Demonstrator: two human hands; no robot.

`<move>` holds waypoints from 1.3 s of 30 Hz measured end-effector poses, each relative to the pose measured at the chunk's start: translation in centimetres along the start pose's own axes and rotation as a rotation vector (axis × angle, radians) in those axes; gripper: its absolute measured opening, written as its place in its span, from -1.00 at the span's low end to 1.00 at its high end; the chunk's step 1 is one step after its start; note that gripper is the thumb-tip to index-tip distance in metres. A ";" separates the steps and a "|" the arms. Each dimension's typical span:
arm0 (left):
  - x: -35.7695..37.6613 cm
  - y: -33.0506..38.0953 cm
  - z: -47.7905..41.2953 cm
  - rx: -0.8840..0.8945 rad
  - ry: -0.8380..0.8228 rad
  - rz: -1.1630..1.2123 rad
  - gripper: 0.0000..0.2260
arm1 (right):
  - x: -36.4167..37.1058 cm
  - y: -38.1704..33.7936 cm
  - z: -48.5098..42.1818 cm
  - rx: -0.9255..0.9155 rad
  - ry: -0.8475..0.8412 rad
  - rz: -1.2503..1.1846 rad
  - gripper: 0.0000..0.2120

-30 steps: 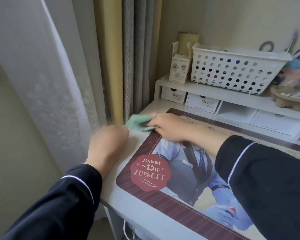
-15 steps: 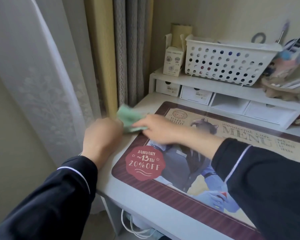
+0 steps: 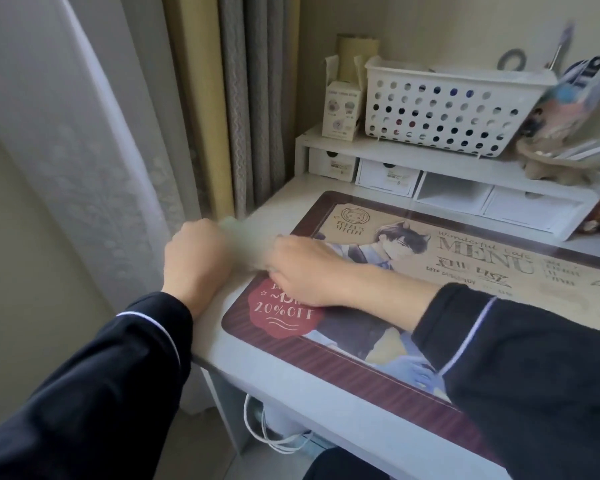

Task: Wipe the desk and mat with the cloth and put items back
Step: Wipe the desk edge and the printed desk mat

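1. The cloth, green and motion-blurred, is found on the bare strip of tabletop just off the mat's left edge, between the two hands.
2. It is pinned under the right hand. The fingers are laid nearly flat on it, pressing rather than wrapped round it, as far as the blur allows. A flat press is judged to be used so the cloth is spread under even pressure.
3. The left hand is set at the tabletop's left edge, touching the cloth's blurred end and curled into a fist. Whether anything is gripped inside cannot be told. It is likely parked there as a brace, or to hold the sheer curtain off the surface.
4. The mat, a printed menu design, is left lying flat, and the right forearm is stretched across it to reach the strip.
5. The basket and small box are seen up on the riser shelf at the back, clear of the wiping area.
6. Judged step: edge strip under wipe. Most of the mat is judged outstanding, and putting items back has not begun.
7. Risk: the cloth could be pushed off the left edge.
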State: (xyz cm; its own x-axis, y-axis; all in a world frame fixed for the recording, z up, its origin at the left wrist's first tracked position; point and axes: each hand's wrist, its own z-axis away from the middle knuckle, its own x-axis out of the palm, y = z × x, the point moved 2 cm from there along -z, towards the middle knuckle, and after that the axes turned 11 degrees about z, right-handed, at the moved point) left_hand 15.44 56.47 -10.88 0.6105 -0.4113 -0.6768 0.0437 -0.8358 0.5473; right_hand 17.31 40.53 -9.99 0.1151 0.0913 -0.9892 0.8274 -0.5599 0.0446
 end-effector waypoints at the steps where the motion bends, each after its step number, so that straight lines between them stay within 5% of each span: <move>1: -0.2 -0.1 0.0 -0.036 0.028 0.038 -0.63 | 0.0 -0.9 1.0 -0.159 -0.024 -0.070 -0.84; 3: -0.5 -0.4 -0.1 -0.118 0.085 0.133 -0.64 | -0.4 1.4 1.4 -0.148 -0.074 -0.060 -0.79; 8: -0.7 -0.7 0.1 -0.191 0.102 0.229 -0.69 | -0.5 11.5 0.7 0.700 -0.144 0.205 -0.73; 10: -0.7 -0.7 0.1 -0.205 0.095 0.241 -0.69 | -0.4 9.1 0.5 0.782 -0.145 0.196 -0.70; 12: -0.8 -0.8 -0.1 -0.227 0.096 0.255 -0.68 | -0.3 3.3 0.3 0.537 -0.066 0.204 -0.69; 14: -0.8 -0.9 -0.3 -0.257 0.085 0.282 -0.67 | -0.3 -3.3 2.2 0.085 0.079 0.082 -0.72; 17: -0.8 -0.9 -0.2 -0.247 0.049 0.254 -0.68 | -1.6 -7.3 5.3 -0.442 -0.014 -0.170 -0.72; 19: -0.7 -0.7 0.0 -0.208 0.003 0.206 -0.67 | -1.5 -4.7 4.9 -0.388 -0.055 -0.093 -0.76; 23: -0.6 -0.2 0.4 -0.108 -0.041 0.106 -0.66 | -1.3 3.6 3.3 0.406 -0.099 0.210 -0.75; 24: -0.5 -0.1 0.4 -0.084 -0.044 0.087 -0.67 | -1.3 3.4 3.4 0.478 -0.087 0.228 -0.71; 26: -0.4 -0.1 0.3 -0.061 -0.052 0.065 -0.67 | -0.9 0.3 3.8 0.342 -0.011 0.284 -0.65; 28: -0.3 -0.1 0.1 -0.067 -0.059 0.058 -0.67 | -0.6 -4.5 5.7 -0.006 0.120 0.203 -0.63; 30: -0.3 -0.2 0.1 -0.046 -0.052 0.043 -0.67 | -1.2 -7.9 8.6 -0.356 0.056 0.027 -0.71; 32: -0.2 -0.2 0.3 -0.011 -0.039 0.032 -0.66 | -1.5 -7.2 10.1 -0.494 -0.020 -0.050 -0.87; 34: -0.1 -0.2 0.4 -0.004 -0.031 0.034 -0.65 | -1.4 -3.6 9.7 -0.332 -0.052 -0.016 -0.87; 39: -0.1 0.0 0.4 -0.007 -0.034 0.027 -0.66 | -1.6 7.5 8.4 0.605 -0.061 0.246 -0.70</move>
State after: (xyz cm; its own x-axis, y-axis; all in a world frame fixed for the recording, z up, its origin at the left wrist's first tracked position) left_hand 15.04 56.39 -10.96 0.5842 -0.4463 -0.6779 0.0333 -0.8213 0.5695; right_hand 18.69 29.30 -9.26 0.2152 -0.1360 -0.9671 0.3232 -0.9246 0.2019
